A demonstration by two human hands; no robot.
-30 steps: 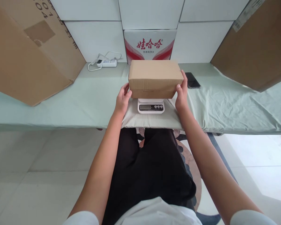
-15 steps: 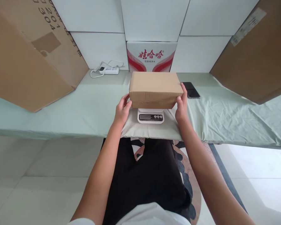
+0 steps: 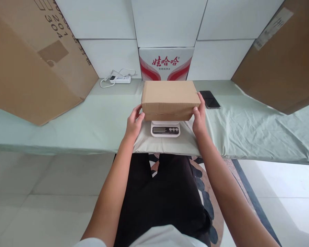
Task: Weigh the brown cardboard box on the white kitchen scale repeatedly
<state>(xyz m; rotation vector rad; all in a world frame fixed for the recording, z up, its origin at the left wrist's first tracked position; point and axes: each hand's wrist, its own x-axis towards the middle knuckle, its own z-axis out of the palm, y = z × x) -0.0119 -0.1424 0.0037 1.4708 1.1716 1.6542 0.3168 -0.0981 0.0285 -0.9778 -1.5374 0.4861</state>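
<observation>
A: While both hands grip its ends, where exactly does the cardboard box [image 3: 170,99] sit?

B: Over the white kitchen scale [image 3: 166,128], near the front edge of the green-covered table [image 3: 247,127]. Its base hides the platform, so I cannot tell whether its weight is on the scale or carried by the hands.

A: And the fingers?

B: The left hand [image 3: 134,122] curls against the left end, thumb on the near face, fingers wrapped round the side. The right hand [image 3: 199,116] does the same at the right end, fingers close together along the edge. Neither has let go.

A: How far along is it, then?

B: I judge the box is placed over the scale, or nearly so, but not released. The display is too small to read, so a reading still seems to be ahead, and the hands would have to come away first.

A: Anything changed from half a second ago?

B: Very little. The box and hands sit almost where they were, and the grip looks the same. A full second back the box appeared higher in view, though the camera has tilted too.

A: What else is there?

B: A dark phone [image 3: 209,99] lies just right of the box, a power strip [image 3: 119,79] sits at the back left, and a red-printed carton [image 3: 166,63] stands behind.
</observation>
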